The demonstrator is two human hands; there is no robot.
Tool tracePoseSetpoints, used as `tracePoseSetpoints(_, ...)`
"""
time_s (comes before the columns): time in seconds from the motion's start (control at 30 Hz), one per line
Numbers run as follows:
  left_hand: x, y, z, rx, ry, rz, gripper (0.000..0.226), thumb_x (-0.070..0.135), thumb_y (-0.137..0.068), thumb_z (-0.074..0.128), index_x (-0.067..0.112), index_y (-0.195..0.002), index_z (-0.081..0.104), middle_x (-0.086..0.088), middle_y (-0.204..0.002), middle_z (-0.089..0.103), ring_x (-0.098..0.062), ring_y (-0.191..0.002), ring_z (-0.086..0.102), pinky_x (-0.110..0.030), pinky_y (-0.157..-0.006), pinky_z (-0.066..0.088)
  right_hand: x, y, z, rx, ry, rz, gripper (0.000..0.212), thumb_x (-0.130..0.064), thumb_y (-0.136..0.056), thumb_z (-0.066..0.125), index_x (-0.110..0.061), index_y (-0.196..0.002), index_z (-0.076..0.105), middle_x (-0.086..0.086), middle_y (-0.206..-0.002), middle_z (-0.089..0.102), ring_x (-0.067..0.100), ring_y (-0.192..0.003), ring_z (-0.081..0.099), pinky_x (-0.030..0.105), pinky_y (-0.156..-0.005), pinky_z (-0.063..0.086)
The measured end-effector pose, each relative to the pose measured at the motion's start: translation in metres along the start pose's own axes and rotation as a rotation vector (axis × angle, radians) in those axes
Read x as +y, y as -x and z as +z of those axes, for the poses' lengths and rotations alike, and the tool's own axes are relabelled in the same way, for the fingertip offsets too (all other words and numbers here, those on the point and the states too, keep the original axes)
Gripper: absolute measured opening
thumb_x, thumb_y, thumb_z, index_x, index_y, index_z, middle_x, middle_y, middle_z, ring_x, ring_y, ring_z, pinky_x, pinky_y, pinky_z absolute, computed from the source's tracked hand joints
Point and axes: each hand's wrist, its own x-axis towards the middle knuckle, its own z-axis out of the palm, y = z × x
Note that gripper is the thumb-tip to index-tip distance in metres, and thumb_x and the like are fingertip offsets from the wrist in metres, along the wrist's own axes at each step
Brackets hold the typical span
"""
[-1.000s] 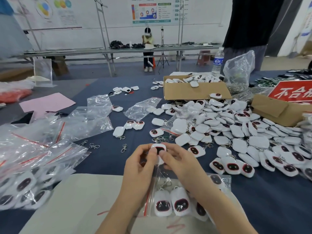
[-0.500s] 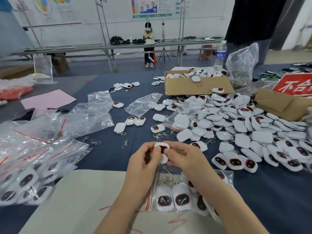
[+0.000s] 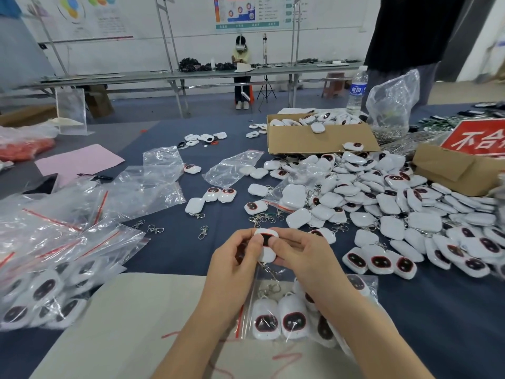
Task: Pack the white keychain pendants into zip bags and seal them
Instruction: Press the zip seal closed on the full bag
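Item: one white keychain pendant (image 3: pixel 266 246), centre of frame. We pinch it between the fingers (image 3: pixel 255 246) of our left hand (image 3: pixel 235 266) and right hand (image 3: pixel 297 258), grip unchanged from before. It stays just above the part-filled zip bag (image 3: pixel 273 318) at lower centre, on the table (image 3: pixel 175 255).

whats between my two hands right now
In the head view, one white pendant with a dark face, pinched by fingers of the left hand and right hand, its chain hanging toward the zip bag below.

Red sign (image 3: pixel 481 138) partly beyond right edge; pendant (image 3: pixel 266 253) partly behind left hand (image 3: pixel 235 269) and right hand (image 3: pixel 300 261)
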Motion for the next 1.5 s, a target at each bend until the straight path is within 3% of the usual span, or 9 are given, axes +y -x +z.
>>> tracePoseSetpoints(0.17,-0.0031,-0.001,-0.0005,-0.045,-0.036,0.012,0.018,0.026,-0.103,0.057,0.035,-0.113,0.069,0.012,-0.096,0.074,-0.007,-0.085,0.067,-0.017,-0.075,0.053,-0.0015,-0.0001,-0.0008,0.036,-0.031,-0.002,0.02,-0.007,-0.097,0.063,-0.022,-0.104,0.075,0.002,-0.094,0.079,0.02,-0.094,0.075,0.028,-0.081,0.061)
tracePoseSetpoints(0.4,-0.0053,-0.0017,-0.0025,-0.109,-0.107,0.035,0.026,0.024,-0.1,0.062,0.042,-0.12,0.065,0.013,-0.097,0.073,-0.003,-0.081,0.065,-0.008,-0.07,0.047,-0.002,0.0002,-0.0007,0.07,-0.091,0.019,0.025,0.0,-0.097,0.059,-0.019,-0.101,0.075,0.005,-0.096,0.079,0.019,-0.095,0.075,0.03,-0.087,0.06)
tracePoseSetpoints(0.53,-0.0067,-0.0022,-0.0034,-0.11,-0.129,0.043,0.024,0.025,-0.1,0.063,0.041,-0.118,0.065,0.01,-0.088,0.071,0.001,-0.073,0.059,-0.009,-0.066,0.045,-0.0007,0.0001,-0.0008,0.077,-0.064,0.023,0.024,-0.001,-0.097,0.06,-0.018,-0.103,0.075,0.005,-0.097,0.079,0.019,-0.096,0.075,0.033,-0.089,0.06)
tracePoseSetpoints(0.8,-0.008,-0.0027,-0.0038,-0.115,-0.14,0.048,0.024,0.025,-0.1,0.062,0.04,-0.12,0.066,0.011,-0.09,0.072,-0.002,-0.076,0.063,-0.009,-0.068,0.046,0.0002,-0.0017,-0.0007,0.073,-0.047,0.026,0.025,-0.003,-0.097,0.06,-0.023,-0.1,0.074,0.002,-0.097,0.079,0.017,-0.096,0.075,0.031,-0.087,0.06)
tracePoseSetpoints(1.0,-0.0099,-0.0021,0.0021,0.024,-0.133,0.065,0.017,0.027,-0.096,0.07,0.04,-0.107,0.067,0.016,-0.096,0.072,-0.008,-0.087,0.068,-0.012,-0.073,0.049,0.0006,-0.0023,-0.001,0.065,-0.166,0.037,0.026,0.0,-0.097,0.06,-0.02,-0.108,0.073,0.003,-0.097,0.079,0.016,-0.095,0.075,0.022,-0.077,0.06)
tracePoseSetpoints(1.1,-0.01,-0.0003,0.0012,0.075,-0.308,0.207,0.019,0.025,-0.098,0.066,0.041,-0.108,0.065,0.017,-0.102,0.063,-0.011,-0.093,0.065,-0.018,-0.076,0.05,0.0008,-0.001,-0.0001,-0.006,-0.104,-0.018,0.029,-0.005,-0.095,0.066,-0.029,-0.11,0.07,0.003,-0.103,0.077,0.016,-0.1,0.073,0.027,-0.084,0.06)
tracePoseSetpoints(1.2,-0.0088,0.0013,0.0006,0.11,-0.426,0.32,0.019,0.022,-0.099,0.065,0.034,-0.113,0.067,0.018,-0.102,0.057,-0.012,-0.097,0.061,-0.027,-0.078,0.052,-0.0006,0.0014,0.0,-0.034,-0.058,-0.084,0.026,-0.004,-0.094,0.066,-0.028,-0.103,0.073,0.002,-0.101,0.078,0.015,-0.098,0.073,0.022,-0.081,0.058)
tracePoseSetpoints(1.33,-0.0088,0.0004,0.0007,0.147,-0.438,0.343,0.012,0.019,-0.096,0.068,0.026,-0.105,0.07,0.017,-0.096,0.058,-0.011,-0.093,0.06,-0.024,-0.076,0.049,-0.0013,0.0024,0.0,-0.034,-0.038,-0.11,0.029,-0.004,-0.096,0.064,-0.032,-0.094,0.072,0.003,-0.097,0.078,0.017,-0.096,0.074,0.025,-0.084,0.058)
tracePoseSetpoints(1.5,-0.0088,-0.0004,0.0015,0.151,-0.373,0.335,0.012,0.018,-0.092,0.074,0.028,-0.098,0.069,0.017,-0.098,0.061,-0.012,-0.096,0.062,-0.018,-0.078,0.048,0.0004,0.003,0.0017,-0.041,-0.13,-0.056,0.026,0.0,-0.099,0.055,-0.023,-0.099,0.067,0.007,-0.098,0.077,0.018,-0.097,0.073,0.027,-0.089,0.058)
